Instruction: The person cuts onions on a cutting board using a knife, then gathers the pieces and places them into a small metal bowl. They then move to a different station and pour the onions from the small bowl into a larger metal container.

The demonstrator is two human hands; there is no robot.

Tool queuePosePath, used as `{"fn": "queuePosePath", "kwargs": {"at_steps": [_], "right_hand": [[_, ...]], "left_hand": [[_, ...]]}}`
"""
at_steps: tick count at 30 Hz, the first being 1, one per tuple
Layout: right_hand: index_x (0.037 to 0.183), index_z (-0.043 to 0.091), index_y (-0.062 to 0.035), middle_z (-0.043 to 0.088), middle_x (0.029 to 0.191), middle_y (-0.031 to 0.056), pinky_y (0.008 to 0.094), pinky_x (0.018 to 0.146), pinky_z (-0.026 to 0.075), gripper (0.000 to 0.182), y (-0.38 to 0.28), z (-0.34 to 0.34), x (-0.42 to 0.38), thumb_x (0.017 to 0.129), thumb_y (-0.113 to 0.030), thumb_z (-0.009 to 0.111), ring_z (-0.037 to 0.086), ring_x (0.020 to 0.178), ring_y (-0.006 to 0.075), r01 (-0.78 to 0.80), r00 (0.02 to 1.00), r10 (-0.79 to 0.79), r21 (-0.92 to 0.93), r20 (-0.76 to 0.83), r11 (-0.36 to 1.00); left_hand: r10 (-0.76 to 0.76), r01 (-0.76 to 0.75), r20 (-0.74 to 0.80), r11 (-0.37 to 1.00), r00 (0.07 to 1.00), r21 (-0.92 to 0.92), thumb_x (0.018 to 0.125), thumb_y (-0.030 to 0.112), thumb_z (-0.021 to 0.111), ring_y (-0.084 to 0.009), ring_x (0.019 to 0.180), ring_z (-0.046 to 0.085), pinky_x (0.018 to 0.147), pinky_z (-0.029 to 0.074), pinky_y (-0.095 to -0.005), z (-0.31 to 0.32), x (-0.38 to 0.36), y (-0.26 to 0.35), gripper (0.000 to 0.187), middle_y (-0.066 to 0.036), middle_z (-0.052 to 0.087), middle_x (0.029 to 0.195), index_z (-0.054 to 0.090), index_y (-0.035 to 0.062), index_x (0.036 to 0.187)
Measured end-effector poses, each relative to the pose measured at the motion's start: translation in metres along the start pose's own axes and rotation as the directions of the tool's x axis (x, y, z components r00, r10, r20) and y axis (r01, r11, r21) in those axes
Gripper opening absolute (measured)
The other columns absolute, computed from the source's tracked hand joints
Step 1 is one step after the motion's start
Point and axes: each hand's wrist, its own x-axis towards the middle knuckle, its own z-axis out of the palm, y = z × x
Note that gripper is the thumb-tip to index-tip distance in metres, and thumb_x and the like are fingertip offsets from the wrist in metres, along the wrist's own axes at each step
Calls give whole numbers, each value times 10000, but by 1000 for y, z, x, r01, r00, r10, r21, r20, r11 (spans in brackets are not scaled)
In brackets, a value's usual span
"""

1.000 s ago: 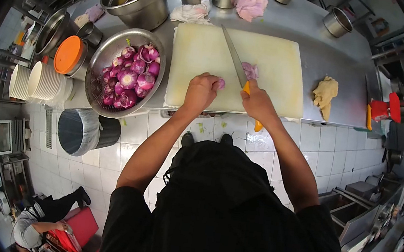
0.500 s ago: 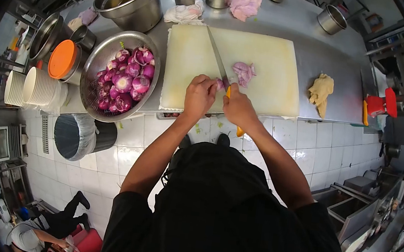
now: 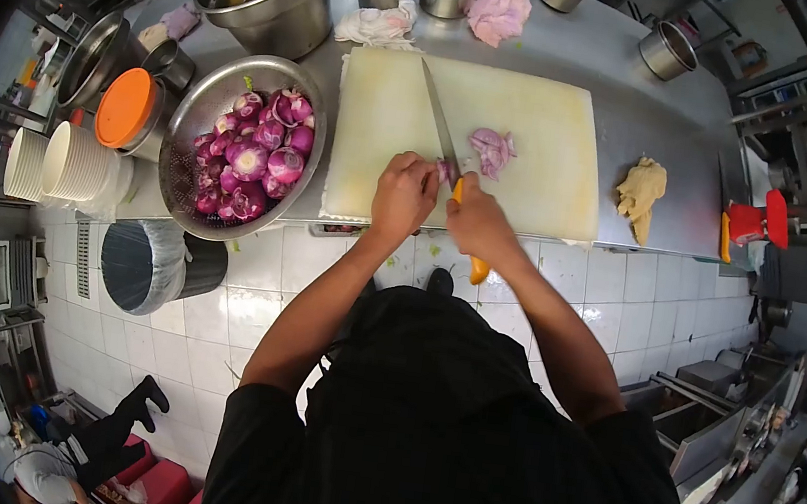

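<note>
My right hand (image 3: 477, 219) is closed around the yellow handle of a long knife (image 3: 439, 117). The knife's blade points away from me over the white cutting board (image 3: 532, 192). My left hand (image 3: 404, 195) has its fingers bent against a small piece of purple onion (image 3: 442, 170), just left of the blade and near the board's front edge. Cut onion pieces (image 3: 490, 152) lie on the board to the right of the knife. Left of the board stands a perforated metal bowl (image 3: 179, 156) with many peeled purple onions (image 3: 249, 162).
A large pot (image 3: 296, 22) and metal containers stand behind the bowl. A tan cloth (image 3: 640, 196) and another yellow-handled knife (image 3: 726, 231) lie at the right. Below left are a lined bin (image 3: 142, 265) and another person (image 3: 76, 459).
The view has shifted slightly, so the table things appear a little displaced. My hands stay at the knife and onion piece. The other person's legs and arm have changed position.
</note>
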Motion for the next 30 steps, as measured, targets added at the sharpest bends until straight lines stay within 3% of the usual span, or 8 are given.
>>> {"fn": "queuePosePath", "kwargs": {"at_steps": [2, 5, 8, 11, 14, 20, 23, 30], "right_hand": [[1210, 438, 49, 683, 923, 354, 586, 844, 526, 327, 13, 22, 10, 962, -138, 539, 678, 928, 512, 93, 990, -104, -116, -98, 989], [1220, 439, 61, 682, 930, 360, 580, 845, 530, 345, -7, -6, 5, 957, -137, 543, 675, 921, 525, 26, 1000, -26, -40, 2, 999], [1267, 390, 73, 687, 802, 263, 460, 554, 565, 381, 5, 11, 6, 981, -143, 520, 689, 555, 353, 32, 1000, -32, -46, 1, 998], [1270, 391, 72, 687, 803, 265, 453, 546, 565, 376, 30, 33, 24, 986, -143, 512, 690, 554, 337, 202, 960, -232, -184, -156, 962], [1277, 389, 68, 687, 806, 272, 458, 555, 569, 380, 4, -3, 12, 985, -142, 511, 691, 558, 342, 65, 998, -64, -62, 22, 996], [1295, 403, 49, 696, 850, 267, 445, 559, 571, 383, 27, 40, 25, 985, -146, 512, 697, 565, 332, 178, 965, -203, -151, -167, 972], [1292, 412, 52, 700, 868, 268, 435, 562, 575, 380, 7, 12, 14, 987, -149, 512, 699, 565, 324, 31, 1000, -31, -18, 2, 999], [1370, 370, 73, 703, 886, 268, 441, 582, 581, 473, -10, 5, 2, 979, -148, 518, 703, 576, 328, 1, 1000, -2, 17, 24, 1000]], "left_hand": [[-7, 7, 8, 1000, 1000, -11, 826, 32, 716, -349, 819, 646, 750, 546, -435, -2, 1, 1, 51, -144, 646, 846, 727, -10, 853], [13, -13, 2, 1000, 1000, 19, 823, 30, 715, -348, 821, 646, 753, 545, -437, -1, 0, -2, 53, -144, 646, 843, 728, -10, 855], [0, 0, -6, 1000, 1000, -8, 820, 28, 715, -346, 826, 647, 753, 545, -435, 1, -1, -2, 48, -145, 644, 841, 725, -8, 850], [22, -22, -5, 1000, 1000, -4, 816, 23, 715, -346, 831, 647, 755, 545, -435, -1, 0, -2, 45, -148, 644, 846, 723, -7, 849], [-14, 14, 19, 1000, 1000, -1, 818, 26, 713, -347, 839, 648, 759, 545, -435, 1, -1, -4, 49, -149, 649, 856, 724, -7, 852], [-4, 4, 12, 1000, 1000, 11, 823, 20, 708, -347, 854, 648, 763, 545, -436, -2, -1, -1, 47, -150, 653, 864, 725, -10, 855], [24, -24, -4, 1000, 1000, 20, 818, 7, 710, -349, 844, 647, 763, 545, -436, 0, 0, -3, 46, -149, 651, 859, 728, -13, 856], [9, -10, -11, 999, 1000, -31, 812, -6, 708, -355, 827, 647, 749, 543, -432, -3, 0, -3, 57, -150, 655, 859, 728, -22, 863]]}}
